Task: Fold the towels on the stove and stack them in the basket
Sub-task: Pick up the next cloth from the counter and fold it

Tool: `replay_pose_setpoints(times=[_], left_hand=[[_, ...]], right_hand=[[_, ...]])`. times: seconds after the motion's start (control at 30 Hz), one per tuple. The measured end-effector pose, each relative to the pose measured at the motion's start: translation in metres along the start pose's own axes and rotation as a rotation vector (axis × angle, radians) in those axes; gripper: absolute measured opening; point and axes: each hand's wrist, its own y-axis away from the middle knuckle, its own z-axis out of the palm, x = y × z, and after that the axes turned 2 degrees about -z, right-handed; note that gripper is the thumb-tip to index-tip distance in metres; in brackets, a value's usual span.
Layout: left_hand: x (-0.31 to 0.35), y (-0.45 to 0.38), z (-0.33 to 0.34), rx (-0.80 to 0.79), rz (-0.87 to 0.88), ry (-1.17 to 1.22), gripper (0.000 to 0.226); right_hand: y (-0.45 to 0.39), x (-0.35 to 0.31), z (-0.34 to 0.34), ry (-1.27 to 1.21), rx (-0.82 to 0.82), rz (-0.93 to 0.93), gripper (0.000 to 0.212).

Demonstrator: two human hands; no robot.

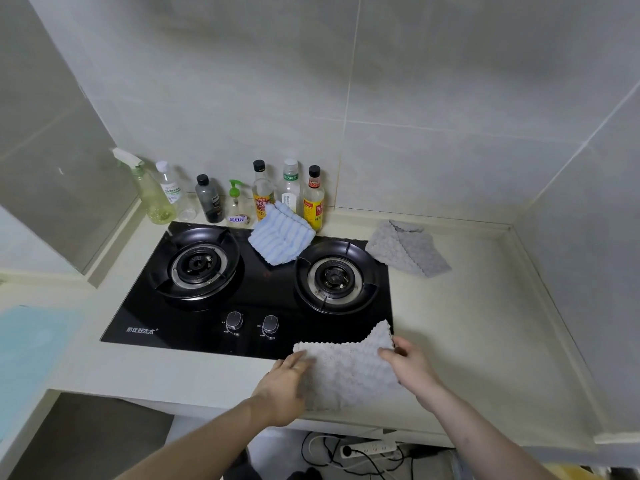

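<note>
- A pale grey towel (349,368) lies on the counter's (467,323) front edge, its far corner overlapping the black stove (249,292), and both hands are on it.
- The left hand (284,386) rests on the towel's left side with its fingers nearly straight, pressing flat on the cloth.
- The right hand (408,362) holds the towel's right edge, fingers laid over the top and the thumb at the cloth's edge; how tightly it pinches cannot be told.
- Beyond the hands, a blue striped towel (282,237) sits folded on the stove's far edge between the two burners.
- Farther right of the grip, a second grey towel (408,249) lies crumpled on the counter just beside the right burner.
- Behind the striped towel, a row of bottles (263,195) stands against the tiled wall.
- Below the counter's edge, a power strip (367,448) and cables lie on the floor.
</note>
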Motion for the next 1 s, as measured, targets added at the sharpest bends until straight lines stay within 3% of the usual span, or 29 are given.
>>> replay_pose_setpoints(times=[0.3,0.63,0.83,0.93,1.0], left_hand=[[-0.024,0.018,-0.002,0.058,-0.048,0.175,0.068],[-0.033,0.014,-0.011,0.09,-0.172,0.298,0.052],[-0.032,0.004,-0.017,0.091,-0.247,0.427,0.046],[-0.029,-0.005,-0.021,0.103,-0.28,0.469,0.044],[-0.027,-0.011,-0.022,0.109,-0.298,0.493,0.044]], right_hand=[[0.002,-0.018,0.056,-0.034,-0.148,-0.093,0.022],[-0.007,-0.019,0.114,0.159,-0.192,-0.155,0.024],[-0.015,-0.006,0.139,0.276,-0.301,-0.075,0.062],[-0.015,-0.001,0.138,0.307,-0.317,-0.078,0.05],[-0.014,0.006,0.133,0.281,-0.218,-0.1,0.034]])
